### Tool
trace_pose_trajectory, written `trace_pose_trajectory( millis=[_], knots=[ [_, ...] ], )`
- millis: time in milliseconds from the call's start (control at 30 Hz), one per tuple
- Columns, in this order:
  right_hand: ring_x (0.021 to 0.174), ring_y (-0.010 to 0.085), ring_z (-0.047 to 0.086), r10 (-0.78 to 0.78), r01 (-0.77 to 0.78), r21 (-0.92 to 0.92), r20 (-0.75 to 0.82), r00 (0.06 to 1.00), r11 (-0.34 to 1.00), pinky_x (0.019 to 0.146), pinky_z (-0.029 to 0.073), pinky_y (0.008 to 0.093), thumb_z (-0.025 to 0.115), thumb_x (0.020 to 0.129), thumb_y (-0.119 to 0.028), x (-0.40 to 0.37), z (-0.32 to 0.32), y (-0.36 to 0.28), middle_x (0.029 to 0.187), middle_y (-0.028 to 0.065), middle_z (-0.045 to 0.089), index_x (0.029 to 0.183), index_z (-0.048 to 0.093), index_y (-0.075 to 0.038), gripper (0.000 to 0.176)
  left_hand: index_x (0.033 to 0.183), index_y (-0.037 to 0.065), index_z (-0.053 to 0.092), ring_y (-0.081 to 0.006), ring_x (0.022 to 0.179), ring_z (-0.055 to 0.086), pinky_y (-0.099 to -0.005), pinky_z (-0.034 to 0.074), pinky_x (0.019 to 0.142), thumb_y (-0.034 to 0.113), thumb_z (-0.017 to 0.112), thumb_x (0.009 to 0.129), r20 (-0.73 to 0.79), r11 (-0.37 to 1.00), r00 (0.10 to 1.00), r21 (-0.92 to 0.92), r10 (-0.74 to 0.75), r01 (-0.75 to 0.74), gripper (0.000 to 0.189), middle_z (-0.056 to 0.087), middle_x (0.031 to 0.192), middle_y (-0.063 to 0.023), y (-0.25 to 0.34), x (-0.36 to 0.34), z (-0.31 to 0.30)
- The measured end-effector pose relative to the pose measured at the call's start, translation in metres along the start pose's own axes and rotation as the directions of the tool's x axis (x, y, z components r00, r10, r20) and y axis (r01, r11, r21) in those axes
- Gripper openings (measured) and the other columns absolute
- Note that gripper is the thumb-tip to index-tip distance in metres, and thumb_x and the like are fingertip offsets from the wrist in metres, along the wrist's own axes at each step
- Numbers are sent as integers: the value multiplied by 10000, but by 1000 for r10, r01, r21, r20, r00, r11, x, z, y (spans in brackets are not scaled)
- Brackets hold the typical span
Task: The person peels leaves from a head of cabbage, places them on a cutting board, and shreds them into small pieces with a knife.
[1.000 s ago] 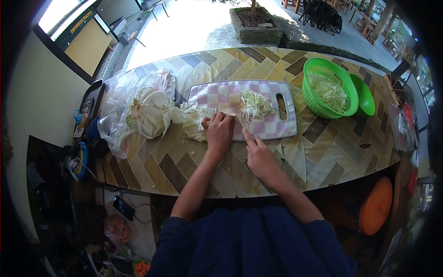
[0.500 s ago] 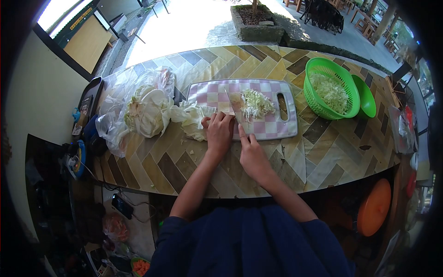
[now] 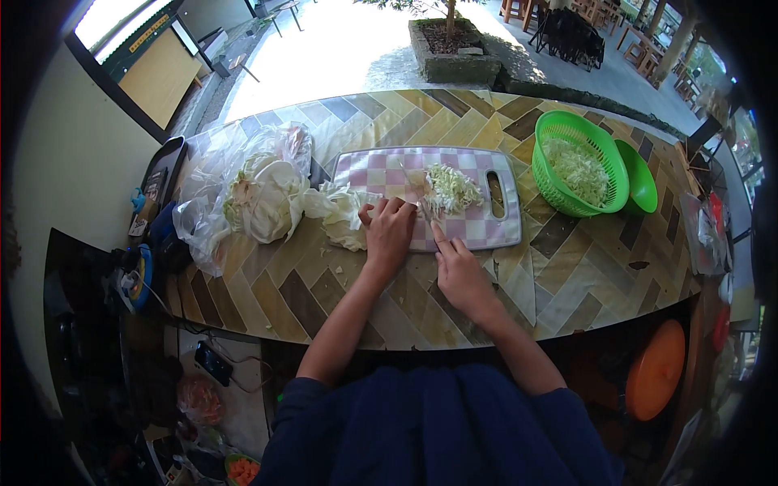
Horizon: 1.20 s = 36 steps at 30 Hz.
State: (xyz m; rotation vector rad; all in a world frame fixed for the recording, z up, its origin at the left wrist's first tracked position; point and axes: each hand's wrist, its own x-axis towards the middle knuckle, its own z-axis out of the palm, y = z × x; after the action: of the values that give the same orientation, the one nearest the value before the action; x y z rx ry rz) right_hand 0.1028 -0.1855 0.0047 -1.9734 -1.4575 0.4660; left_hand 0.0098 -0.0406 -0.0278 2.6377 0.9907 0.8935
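Observation:
A pink-and-white checkered cutting board lies on the table. My right hand is closed round the handle of a knife, whose blade points up and left over the board. Bent fingers of my left hand press on cabbage leaves at the board's left part, close beside the blade. Shredded cabbage forms a pile just right of the knife. Farther left, a partly peeled cabbage head rests on a clear plastic bag.
A green basket holding shredded cabbage stands right of the board, with a green bowl beside it. A dark tray is at the table's left edge. An orange round object sits below at the right.
My right hand has moved slightly right and down with the knife, whose blade is a little farther right at its lower end. The whole view has shifted slightly.

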Motion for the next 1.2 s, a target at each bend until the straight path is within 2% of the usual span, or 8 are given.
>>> trace_pose_trajectory(
  millis=[100,200,300,600,767,967,1200],
  knots=[
    [866,444,608,9,-9,19,1,1000,1000,768,510,483,472,925,-63,-7,6,-1,1105,260,525,1473,334,-87,566,960,139,687,-200,980,564,-434,250,964,149,581,887,-1,999,1000,33,22,-22,130,623,917,-25,2,-1,2],
    [864,416,585,63,-62,-29,32,998,998,765,486,473,476,930,-54,-10,2,-7,1025,221,524,1479,334,-98,568,962,136,685,-202,983,559,-429,253,964,131,574,886,4,1000,1000,7,24,-24,135,620,921,-27,2,-2,-2],
    [857,442,620,49,-46,-56,57,997,997,745,520,486,479,881,-21,-9,4,-6,1132,270,518,1482,319,-91,626,966,130,686,-206,982,560,-427,257,963,121,571,884,20,1000,1000,-2,15,-15,141,618,918,-31,2,-1,-3],
    [878,457,614,16,-15,-63,22,1000,998,777,505,506,455,856,11,19,18,3,1090,263,529,1478,318,-69,643,999,128,693,-202,1000,567,-432,262,969,120,569,886,67,999,998,-37,1,1,168,626,944,-29,2,-4,-6],
    [884,448,603,40,-39,-16,26,999,999,779,498,496,455,910,-34,6,4,6,1068,261,531,1471,332,-69,576,1054,133,690,-174,1031,566,-424,258,975,121,575,878,64,991,991,-62,120,-116,211,631,1004,-9,-8,-10,-12],
    [904,451,590,8,-7,56,-1,1000,998,781,493,490,455,945,-72,-1,2,0,1076,277,523,1472,332,-76,542,1114,135,680,-191,1117,542,-442,248,1015,117,590,866,144,996,986,26,81,-86,264,617,1090,-16,-5,-11,-11],
    [895,462,599,43,-44,56,31,999,997,771,500,493,460,924,-46,-15,7,-9,1116,290,501,1482,303,-62,579,1111,99,665,-173,1080,534,-422,248,988,89,551,853,99,992,987,9,127,-129,281,603,1053,-18,-4,-12,-12]
  ],
)
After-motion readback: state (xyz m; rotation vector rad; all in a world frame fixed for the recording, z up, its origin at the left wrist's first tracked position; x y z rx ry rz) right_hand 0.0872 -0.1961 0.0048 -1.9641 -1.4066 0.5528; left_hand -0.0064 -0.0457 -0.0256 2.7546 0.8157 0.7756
